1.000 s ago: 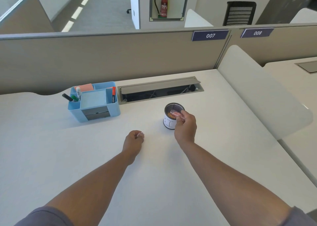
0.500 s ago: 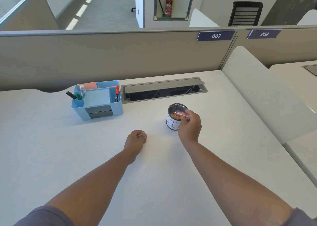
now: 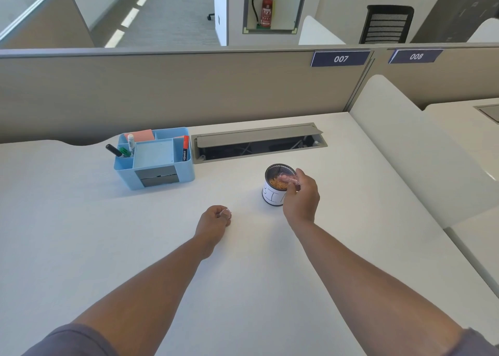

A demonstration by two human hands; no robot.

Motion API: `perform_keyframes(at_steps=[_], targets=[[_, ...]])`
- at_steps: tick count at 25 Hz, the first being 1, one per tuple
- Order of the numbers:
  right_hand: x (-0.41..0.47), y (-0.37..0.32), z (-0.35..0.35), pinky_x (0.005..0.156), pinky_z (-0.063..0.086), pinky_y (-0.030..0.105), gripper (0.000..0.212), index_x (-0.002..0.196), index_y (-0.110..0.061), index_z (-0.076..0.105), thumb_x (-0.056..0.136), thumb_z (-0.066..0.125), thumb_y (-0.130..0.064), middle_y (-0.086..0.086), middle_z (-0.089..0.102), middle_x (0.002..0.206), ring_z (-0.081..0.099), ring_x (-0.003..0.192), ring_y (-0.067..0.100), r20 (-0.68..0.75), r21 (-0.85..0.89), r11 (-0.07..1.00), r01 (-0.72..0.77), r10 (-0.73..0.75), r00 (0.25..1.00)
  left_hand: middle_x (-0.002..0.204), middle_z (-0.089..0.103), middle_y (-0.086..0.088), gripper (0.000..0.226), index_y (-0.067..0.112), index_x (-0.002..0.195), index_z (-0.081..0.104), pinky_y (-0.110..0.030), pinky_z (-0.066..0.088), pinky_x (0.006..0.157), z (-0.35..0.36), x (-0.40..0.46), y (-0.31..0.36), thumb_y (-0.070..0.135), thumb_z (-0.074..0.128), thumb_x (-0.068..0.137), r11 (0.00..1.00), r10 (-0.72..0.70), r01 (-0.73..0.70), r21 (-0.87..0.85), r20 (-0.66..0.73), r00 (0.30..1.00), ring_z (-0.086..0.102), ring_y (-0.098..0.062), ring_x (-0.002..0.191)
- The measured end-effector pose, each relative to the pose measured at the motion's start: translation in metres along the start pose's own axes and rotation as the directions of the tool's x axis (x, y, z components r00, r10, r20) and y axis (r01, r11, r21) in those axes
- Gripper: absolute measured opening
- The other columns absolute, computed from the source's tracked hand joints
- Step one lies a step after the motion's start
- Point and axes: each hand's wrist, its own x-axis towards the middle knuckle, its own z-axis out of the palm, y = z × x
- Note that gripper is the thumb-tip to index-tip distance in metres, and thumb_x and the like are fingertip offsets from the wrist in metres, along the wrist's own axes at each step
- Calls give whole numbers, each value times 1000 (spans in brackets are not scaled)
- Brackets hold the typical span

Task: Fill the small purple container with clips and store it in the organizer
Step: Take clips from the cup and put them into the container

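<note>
Open-plan office, numbered partition [image 3: 340, 58], white desk [image 3: 243, 288], probably cable tray [image 3: 259, 145]

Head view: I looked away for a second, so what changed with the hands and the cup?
Almost nothing. The right hand still pinches a small pinkish item over the mesh cup; the left hand stays fisted on the desk. The organizer is untouched; only the camera shifted.

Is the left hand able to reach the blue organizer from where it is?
Probably yes. The left hand rests closed on the desk, and only bare desk lies between it and the blue organizer.
</note>
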Motion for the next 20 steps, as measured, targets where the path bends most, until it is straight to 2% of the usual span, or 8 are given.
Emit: perform_keyframes(at_steps=[2, 6, 8, 11, 14, 17, 20], targets=[[1, -3, -1, 100, 48, 36, 44, 139, -15, 52, 96, 57, -9, 8, 65, 123, 62, 109, 25, -3, 26, 1000, -10, 10, 1000, 98, 72, 0, 10, 21, 99, 64, -42, 51, 101, 0, -1, 0, 28, 57, 101, 1000, 1, -1, 0, 1, 1000, 68, -18, 94], [1, -4, -2, 85, 54, 34, 21, 107, -24, 51, 94, 60, -10, -5, 66, 97, 67, 88, 17, -32, 89, 996, -26, 29, 999, 98, 72, 1, 9, 22, 99, 64, -43, 52, 102, -1, 0, 0, 28, 58, 100, 1000, -2, 2, -3, 3, 1000, 69, -17, 92], [0, -5, -2, 80, 55, 32, 19, 99, -27, 49, 94, 59, -11, -9, 65, 90, 68, 86, 16, -36, 85, 996, -21, 24, 999, 98, 72, 0, 9, 22, 99, 64, -41, 52, 99, -1, 0, 0, 28, 58, 100, 1000, -1, 1, 4, 2, 1000, 69, -16, 91], [0, -4, -1, 82, 55, 35, 15, 101, -23, 55, 94, 58, -11, -2, 70, 94, 68, 89, 19, -32, 79, 997, -11, 14, 999, 99, 73, 1, 9, 23, 99, 64, -35, 51, 92, -2, -1, 0, 29, 58, 100, 1000, -1, 1, 18, 0, 1000, 68, -15, 90], [2, -6, -1, 92, 54, 39, 25, 117, -16, 64, 94, 58, -7, 4, 74, 105, 68, 100, 26, -16, 43, 999, 27, -26, 1000, 98, 73, 2, 9, 24, 99, 64, -33, 49, 89, -2, -1, 1, 29, 57, 100, 1000, -3, 3, 20, -4, 1000, 69, -13, 89], [2, -12, -2, 94, 54, 42, 33, 127, -19, 57, 95, 59, -13, 0, 72, 106, 68, 101, 26, -2, 66, 998, 20, -20, 1000, 96, 73, 3, 9, 23, 99, 64, -31, 48, 85, -2, -2, 1, 29, 57, 100, 1000, -2, 2, 19, -6, 1000, 69, -13, 88], [4, -16, -3, 92, 56, 43, 29, 120, -26, 48, 95, 58, -15, -3, 73, 104, 72, 99, 21, 32, 102, 994, 38, -41, 999, 97, 72, 3, 9, 22, 100, 64, -32, 48, 87, -2, -2, 1, 27, 56, 101, 1000, -4, 4, 7, -1, 1000, 69, -13, 88]])
